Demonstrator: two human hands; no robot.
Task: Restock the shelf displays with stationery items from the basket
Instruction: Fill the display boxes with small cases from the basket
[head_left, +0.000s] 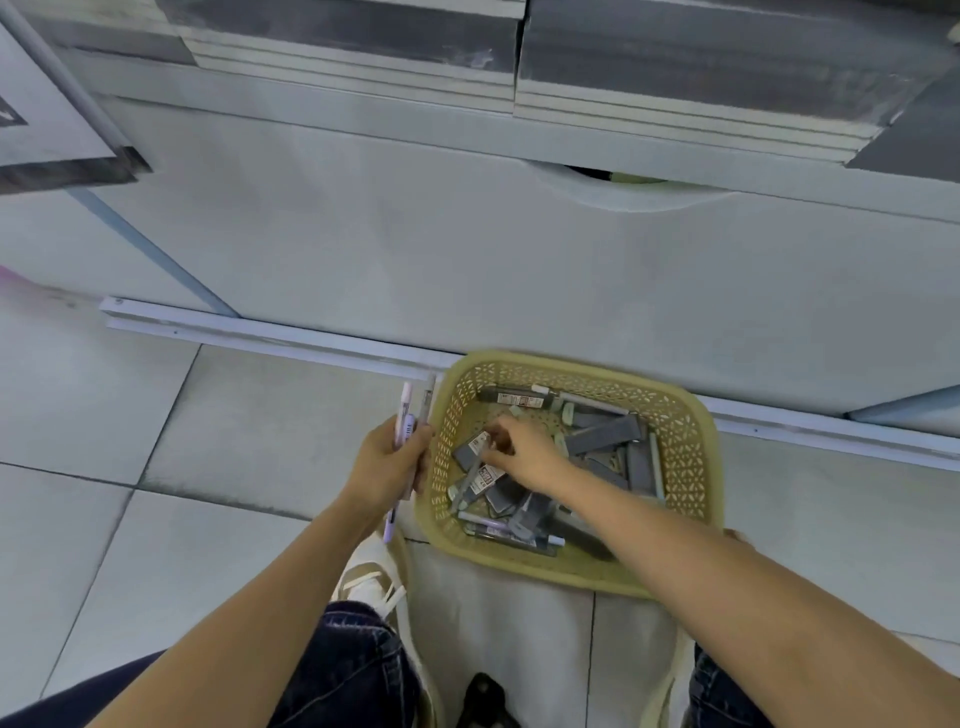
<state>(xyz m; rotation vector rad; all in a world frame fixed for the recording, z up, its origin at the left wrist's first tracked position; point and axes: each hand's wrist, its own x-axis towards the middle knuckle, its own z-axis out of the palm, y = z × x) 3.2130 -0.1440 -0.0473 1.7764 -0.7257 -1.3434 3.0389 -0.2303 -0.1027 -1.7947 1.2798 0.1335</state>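
Left hand (387, 460): clenched round a small bundle of slim lilac and grey pens (404, 410), just left of the basket; pens stand roughly upright in the fist, likely a gathering batch kept out of the other hand's way.
Right hand (527, 454): reaches down into the basket, fingertips pinching a slim clear-barrelled pen with a printed label (469, 482); looks like one more pick for the bundle.
Tan lattice-walled plastic basket (680, 447): sits on the pale tiled floor (260, 415), hard against the shelf base, so stock lies within arm's reach.
Stock in basket: loose jumble of flat grey packs (605, 434) and more pens.
White shelf unit (415, 234): rises behind; display contents blurred, destination slot cannot be told.
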